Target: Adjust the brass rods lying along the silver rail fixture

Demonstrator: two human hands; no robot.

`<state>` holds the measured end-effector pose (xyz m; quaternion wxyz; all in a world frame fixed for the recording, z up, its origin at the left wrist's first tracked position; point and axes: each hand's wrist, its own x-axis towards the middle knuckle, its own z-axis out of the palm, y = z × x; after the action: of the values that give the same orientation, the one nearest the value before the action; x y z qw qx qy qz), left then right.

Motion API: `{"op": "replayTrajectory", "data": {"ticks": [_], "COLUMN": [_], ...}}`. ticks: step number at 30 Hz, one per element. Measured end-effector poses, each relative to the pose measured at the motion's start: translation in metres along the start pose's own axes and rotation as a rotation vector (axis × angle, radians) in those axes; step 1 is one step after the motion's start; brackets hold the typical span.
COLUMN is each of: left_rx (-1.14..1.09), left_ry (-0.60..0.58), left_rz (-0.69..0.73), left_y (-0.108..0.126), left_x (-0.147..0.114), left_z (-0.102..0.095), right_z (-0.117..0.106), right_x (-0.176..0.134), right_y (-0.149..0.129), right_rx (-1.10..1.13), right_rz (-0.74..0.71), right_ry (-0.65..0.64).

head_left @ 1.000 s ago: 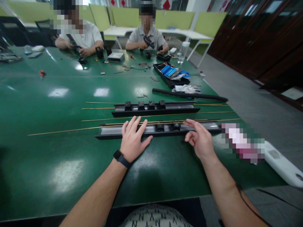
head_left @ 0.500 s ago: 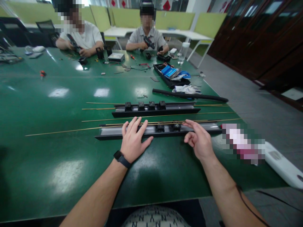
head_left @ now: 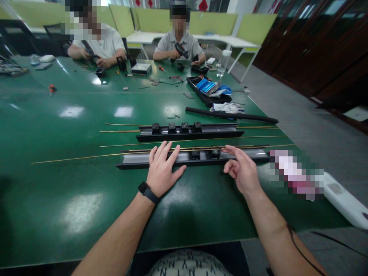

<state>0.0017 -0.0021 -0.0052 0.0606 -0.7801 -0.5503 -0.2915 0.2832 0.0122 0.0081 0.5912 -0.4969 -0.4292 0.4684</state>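
My left hand (head_left: pixel 162 170) lies spread over the near black channel rail (head_left: pixel 132 165), its fingertips on the thin brass-coloured rods along the rail's far side. One rod (head_left: pixel 71 158) sticks out well to the left. My right hand (head_left: pixel 244 170) is at the rail's right part. Its index finger reaches straight to the rods, while the other fingers curl loosely with nothing visible in them. Between the hands, a black block (head_left: pixel 195 154) and a second black block (head_left: pixel 214 154) sit in the rail; whatever is under my left hand is hidden.
Behind lies a second rail (head_left: pixel 189 136) with several black blocks and rods. Farther back are a black tube (head_left: pixel 230 115), white gloves (head_left: pixel 227 108) and a black tray (head_left: pixel 198 90) with blue items. Two people work across the table. A white device (head_left: pixel 345 199) lies at right.
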Motion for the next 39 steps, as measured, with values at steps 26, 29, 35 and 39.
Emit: {"op": "replayTrajectory", "data": {"ticks": [26,29,35,39], "left_rx": [0.01,0.014,-0.002,-0.002], "left_ry": [0.006,0.0,0.0,-0.008], "left_rz": [-0.007,-0.006,-0.015,-0.011], "left_y": [0.001,0.0009,0.0017,0.0015], "left_x": [0.0007,0.0007,0.0011,0.001], "left_z": [0.001,0.0005,-0.0001,-0.0011], "right_z": [0.0001,-0.0005,0.0003,-0.0001], "right_x": [-0.0003,0.0006,-0.0011,-0.0004], "right_y": [-0.0003,-0.0006,0.001,-0.0002], "right_rx": [0.007,0.016,0.009,0.022], "right_rz": [0.002,-0.008,0.017,-0.002], "right_ry": [-0.002,0.028,-0.057,-0.016]}}
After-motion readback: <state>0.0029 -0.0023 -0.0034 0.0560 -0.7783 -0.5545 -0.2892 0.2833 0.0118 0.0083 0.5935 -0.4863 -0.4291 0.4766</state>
